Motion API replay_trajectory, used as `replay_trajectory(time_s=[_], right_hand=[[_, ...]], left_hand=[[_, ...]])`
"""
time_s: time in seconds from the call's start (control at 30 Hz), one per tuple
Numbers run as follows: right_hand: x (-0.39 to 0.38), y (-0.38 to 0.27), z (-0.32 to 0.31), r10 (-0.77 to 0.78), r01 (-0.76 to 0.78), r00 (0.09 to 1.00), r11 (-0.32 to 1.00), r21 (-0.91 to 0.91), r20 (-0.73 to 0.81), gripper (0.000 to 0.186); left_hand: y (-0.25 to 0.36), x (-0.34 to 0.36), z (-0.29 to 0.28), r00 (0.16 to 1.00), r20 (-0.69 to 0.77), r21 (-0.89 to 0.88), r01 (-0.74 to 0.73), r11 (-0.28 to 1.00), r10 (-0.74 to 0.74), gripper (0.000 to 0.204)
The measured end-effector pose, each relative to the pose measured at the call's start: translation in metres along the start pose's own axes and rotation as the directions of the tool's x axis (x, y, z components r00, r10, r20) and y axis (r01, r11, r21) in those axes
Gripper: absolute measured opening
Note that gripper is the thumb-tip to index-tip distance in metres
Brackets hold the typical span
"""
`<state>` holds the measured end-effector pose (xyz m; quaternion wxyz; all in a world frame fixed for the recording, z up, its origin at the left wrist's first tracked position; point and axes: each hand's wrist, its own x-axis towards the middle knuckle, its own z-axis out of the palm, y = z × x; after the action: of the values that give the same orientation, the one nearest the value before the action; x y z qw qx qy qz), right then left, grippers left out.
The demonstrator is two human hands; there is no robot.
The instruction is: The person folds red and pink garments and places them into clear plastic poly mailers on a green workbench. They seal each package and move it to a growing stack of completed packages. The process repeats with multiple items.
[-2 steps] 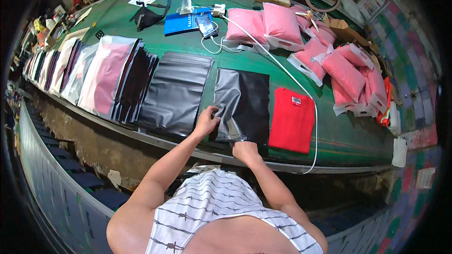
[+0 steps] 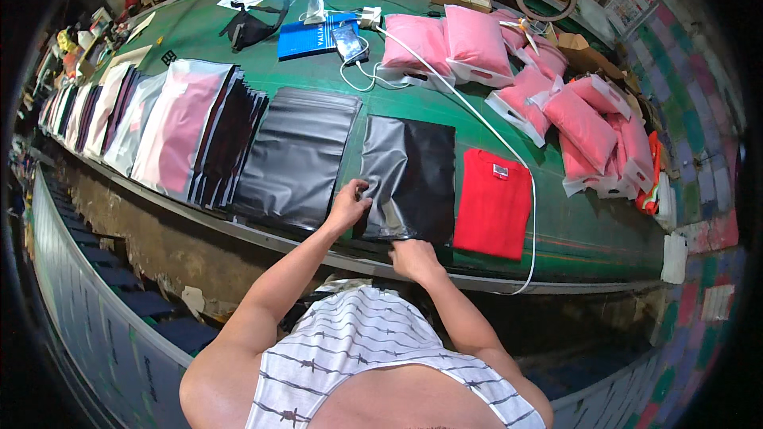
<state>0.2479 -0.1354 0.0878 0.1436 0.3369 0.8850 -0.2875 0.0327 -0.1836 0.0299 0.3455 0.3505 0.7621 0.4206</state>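
Observation:
A flat black plastic bag point(image 2: 413, 167) lies in front of me on the green table, its glossy surface creased on the left. My left hand point(image 2: 350, 205) is at the bag's left edge, fingers curled and pinching it. At the near edge, by the table's front, my right hand point(image 2: 416, 259) is closed on the bag, its fingertips partly hidden. Just right of the bag is a folded red knit garment point(image 2: 493, 202) with a pale label at the neck. To the left lies a stack of black plastic bags point(image 2: 298, 155).
Overlapping filled clear bags point(image 2: 171, 131) line the table's left side. Pink packages point(image 2: 584, 129) are piled at the right. A white cable point(image 2: 485, 123) runs past the red garment. Farther back are a blue box point(image 2: 306, 38), a phone point(image 2: 348, 42) and a black face mask point(image 2: 248, 28).
My right hand has shifted very slightly at the bag's near edge. My left hand and the things on the table have not visibly moved.

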Motion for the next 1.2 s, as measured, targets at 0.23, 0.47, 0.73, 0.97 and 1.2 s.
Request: replay_trajectory(time_s=[0.23, 0.47, 0.73, 0.97, 1.2], right_hand=[[-0.020, 0.036, -0.050, 0.255, -0.231, 0.868, 0.967, 0.109, -0.425, 0.023], [0.010, 0.092, -0.033, 0.373, -0.293, 0.863, 0.919, 0.264, -0.341, 0.036], [0.054, 0.126, -0.025, 0.358, -0.042, 0.797, 0.836, 0.547, -0.486, 0.028], [0.037, 0.113, -0.042, 0.421, -0.186, 0.870, 0.763, 0.619, -0.257, 0.037], [0.023, 0.119, -0.037, 0.360, -0.109, 0.916, 0.644, 0.758, -0.174, 0.040]], left_hand=[[0.017, 0.003, -0.018, 0.973, 0.176, -0.258, 0.195, 0.946, -0.152, 0.021], [0.008, 0.010, -0.008, 0.982, 0.067, -0.234, 0.186, 0.954, -0.175, 0.027], [0.002, 0.044, -0.010, 0.994, -0.047, -0.138, 0.091, 0.986, -0.098, 0.033], [0.028, 0.025, 0.005, 0.897, -0.155, 0.425, -0.317, 0.848, 0.413, 0.036], [0.054, -0.020, 0.080, 0.622, 0.336, 0.398, -0.774, 0.492, 0.707, 0.036]])
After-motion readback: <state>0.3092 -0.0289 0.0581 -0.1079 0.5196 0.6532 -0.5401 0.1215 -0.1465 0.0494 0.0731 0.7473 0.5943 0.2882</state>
